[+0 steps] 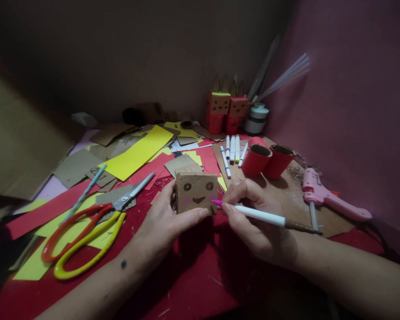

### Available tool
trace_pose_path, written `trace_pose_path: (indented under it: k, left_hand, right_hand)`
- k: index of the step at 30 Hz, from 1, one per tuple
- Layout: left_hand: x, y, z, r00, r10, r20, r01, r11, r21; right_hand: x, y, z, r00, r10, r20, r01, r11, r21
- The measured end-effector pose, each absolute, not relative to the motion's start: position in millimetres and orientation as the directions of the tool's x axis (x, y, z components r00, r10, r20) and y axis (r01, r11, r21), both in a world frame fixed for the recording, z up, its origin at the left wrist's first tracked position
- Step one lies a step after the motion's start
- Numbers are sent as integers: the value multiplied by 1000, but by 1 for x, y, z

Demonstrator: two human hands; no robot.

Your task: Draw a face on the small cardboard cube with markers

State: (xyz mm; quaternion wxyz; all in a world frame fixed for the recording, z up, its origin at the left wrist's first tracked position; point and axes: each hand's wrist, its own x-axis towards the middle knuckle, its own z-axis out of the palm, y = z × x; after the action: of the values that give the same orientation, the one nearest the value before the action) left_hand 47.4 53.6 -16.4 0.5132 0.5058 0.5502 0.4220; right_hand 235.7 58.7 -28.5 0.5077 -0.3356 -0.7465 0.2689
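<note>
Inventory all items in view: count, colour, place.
Face block: one, brown cardboard, left hand
Pink-tipped marker: one, white, right hand
Loose markers: five, white, centre right
Scissors: one, red/yellow handles, left
Twisted stick: one, blue, beside scissors
Scraps: many, mixed colours, left
Tubes: at least two, red, right
Figures: two, red/brown, back
Jar: one, pale blue, back
Sticks: several, translucent, at jar
Glue gun: one, pink, right
Board: one, brown, under tubes
Cloth: one, dark red, underneath
Panel: one, brown, left edge
Left hand: one, bare, centre
Right hand: one, bare, centre
</note>
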Motion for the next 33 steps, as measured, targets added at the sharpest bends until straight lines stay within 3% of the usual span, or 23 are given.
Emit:
trace_pose_path:
  k: [8, 16, 22, 24, 29, 33]
  left_hand:
    - [46, 54, -19, 35, 993, -112, 85, 109, 990]
    - [46, 50, -15, 76, 990, -120, 178, 105, 978]
    - [49, 52, -24, 168, 984, -57, 156, 31, 987]
    - [52, 52, -25, 188, 981, -53, 155, 24, 988]
    - [57, 54, -24, 205, 979, -15, 171, -21, 985]
    - [57, 56, -25, 198, 980, 27, 170, -61, 984]
  right_hand:
    - [238, 58, -27, -148, 817, 557, 41, 567, -822]
    - [242, 72, -22, 4, 783, 621, -156, 614, -774]
    - [243, 86, -16, 67, 861, 505, -265, 503, -823]
    - [244, 88, -17, 59, 881, 469, -243, 468, -850]
    - [246, 91, -19, -14, 890, 456, 15, 456, -890]
    - [247, 91, -13, -121, 927, 355, 22, 360, -933]
